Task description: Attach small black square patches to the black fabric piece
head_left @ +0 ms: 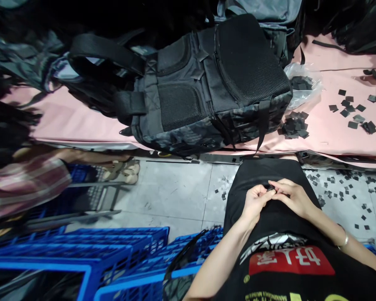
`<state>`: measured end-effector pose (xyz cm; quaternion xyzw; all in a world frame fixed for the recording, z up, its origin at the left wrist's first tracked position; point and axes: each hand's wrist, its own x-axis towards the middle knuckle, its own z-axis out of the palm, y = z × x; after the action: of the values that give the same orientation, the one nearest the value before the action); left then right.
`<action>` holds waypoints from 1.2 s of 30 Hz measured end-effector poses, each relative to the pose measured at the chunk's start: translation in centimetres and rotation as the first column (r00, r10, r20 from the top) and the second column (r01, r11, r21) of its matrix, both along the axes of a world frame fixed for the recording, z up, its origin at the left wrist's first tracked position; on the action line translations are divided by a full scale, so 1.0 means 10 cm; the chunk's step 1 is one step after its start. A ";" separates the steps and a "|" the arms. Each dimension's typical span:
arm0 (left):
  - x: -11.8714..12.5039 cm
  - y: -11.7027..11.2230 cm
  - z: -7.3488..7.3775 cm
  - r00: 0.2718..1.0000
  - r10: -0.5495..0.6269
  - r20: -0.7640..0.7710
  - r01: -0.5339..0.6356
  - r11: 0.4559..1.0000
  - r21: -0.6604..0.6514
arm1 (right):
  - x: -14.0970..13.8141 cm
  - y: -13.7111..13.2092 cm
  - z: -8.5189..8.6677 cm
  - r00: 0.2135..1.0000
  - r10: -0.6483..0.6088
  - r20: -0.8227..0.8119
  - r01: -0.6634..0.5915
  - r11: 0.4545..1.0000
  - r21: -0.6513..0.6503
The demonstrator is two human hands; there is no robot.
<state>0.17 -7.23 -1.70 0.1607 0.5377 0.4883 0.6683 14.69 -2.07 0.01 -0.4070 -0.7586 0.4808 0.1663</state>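
Over my lap, my left hand and my right hand meet with fingertips pinched together. A small black piece sits between them, partly covered by the fingers; its kind cannot be made out. Both hands appear to grip it. Beyond my knees a large black backpack lies on the pink-covered table, its mesh back panel facing up and its shoulder straps stretching left. To the backpack's right rest a pile of small black squares and a clear plastic bag holding more of them.
Loose black squares lie scattered on the table, and others litter the grey floor. Blue plastic crates stand at my left. Another person's plaid clothing shows at the left edge. More bags are heaped at the back.
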 end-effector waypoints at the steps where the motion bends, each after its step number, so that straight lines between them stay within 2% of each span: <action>1: 0.00 0.00 -0.01 1.000 0.002 0.015 -0.002 1.000 -0.005 | 0.00 0.01 -0.01 1.000 0.009 0.005 -0.009 1.000 0.006; 6: -0.01 0.00 -0.05 0.992 -0.001 0.125 0.008 0.998 -0.055 | 0.02 0.03 -0.04 0.999 0.032 0.008 -0.032 0.999 -0.003; 13: -0.04 0.01 -0.02 0.967 -0.064 0.248 0.081 0.995 -0.061 | 0.00 0.03 -0.05 0.990 -0.089 -0.107 0.071 0.985 -0.154; 15: -0.05 0.00 -0.02 0.960 -0.092 0.266 0.106 0.994 -0.037 | -0.01 0.02 -0.07 0.980 -0.127 -0.154 0.083 0.960 -0.267; 19: -0.05 -0.02 -0.02 0.969 -0.097 0.229 0.096 0.995 0.013 | -0.05 0.01 -0.13 0.951 -0.213 -0.223 0.080 0.869 -0.489; 23: -0.02 -0.02 0.00 0.995 -0.052 0.081 0.049 0.998 0.041 | -0.06 0.00 -0.16 0.938 -0.237 -0.254 0.054 0.821 -0.568; 28: -0.02 -0.03 0.08 0.977 -0.074 -0.199 0.089 0.994 0.069 | -0.03 -0.01 -0.13 0.965 -0.180 -0.189 0.045 0.828 -0.558; 30: -0.02 -0.05 0.08 0.947 -0.108 -0.303 0.130 0.990 0.055 | -0.02 -0.01 -0.08 0.986 -0.122 -0.110 0.056 0.879 -0.474; 33: -0.02 -0.07 0.04 0.877 -0.154 -0.456 0.202 0.977 0.060 | -0.01 0.01 0.00 1.000 -0.007 -0.008 0.005 0.964 -0.265; 34: -0.02 -0.08 0.03 0.857 -0.163 -0.490 0.221 0.973 0.062 | 0.00 0.02 0.01 1.000 0.026 0.008 -0.024 0.975 -0.221; 36: -0.01 -0.08 0.02 0.848 -0.173 -0.502 0.229 0.972 0.052 | 0.00 0.03 0.02 0.999 0.047 0.017 -0.042 0.975 -0.216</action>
<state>0.02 -8.01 -1.49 0.3719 0.6431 0.3871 0.5462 14.74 -1.73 0.25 -0.4110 -0.7126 0.5594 0.1018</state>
